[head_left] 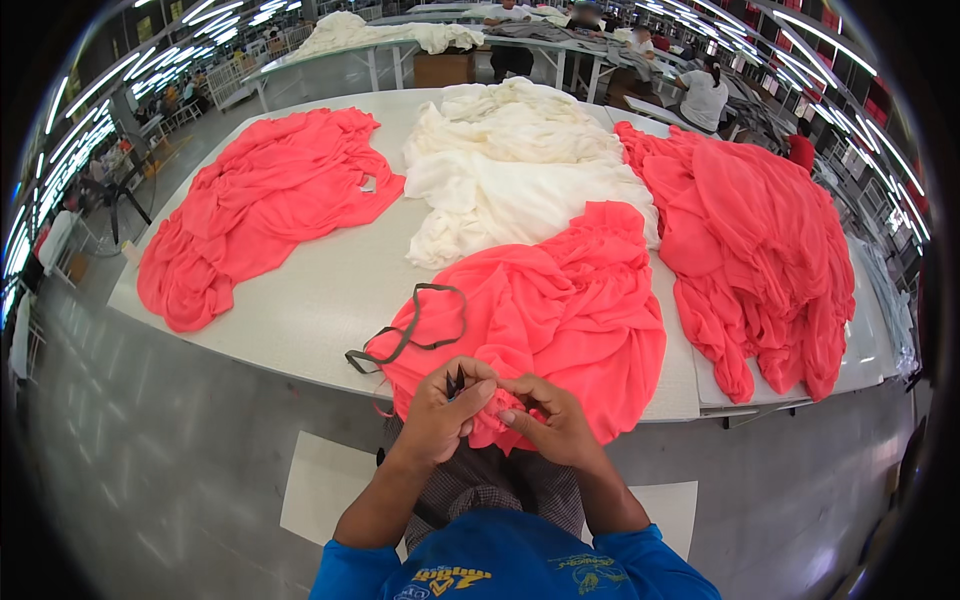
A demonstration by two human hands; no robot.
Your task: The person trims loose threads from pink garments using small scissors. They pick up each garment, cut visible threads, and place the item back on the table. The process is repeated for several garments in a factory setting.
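A coral-pink gathered garment lies over the front edge of the white table, its near part raised in both my hands. My left hand pinches the gathered fabric between thumb and fingers. Small dark-bladed thread snips also sit in that hand, blades pointing away from me; their handles are mostly hidden. Opposite it, my right hand grips the same gathered edge with thumb and forefinger. A dark grey-green strap or cord lies looped on the garment's left side, its far end past the cloth.
Coral garments lie in a spread pile at left and a taller heap at right. Cream-white cloth is bunched at the back middle. Beyond stand another table and several people, one person in white. Pale sheets lie on the floor.
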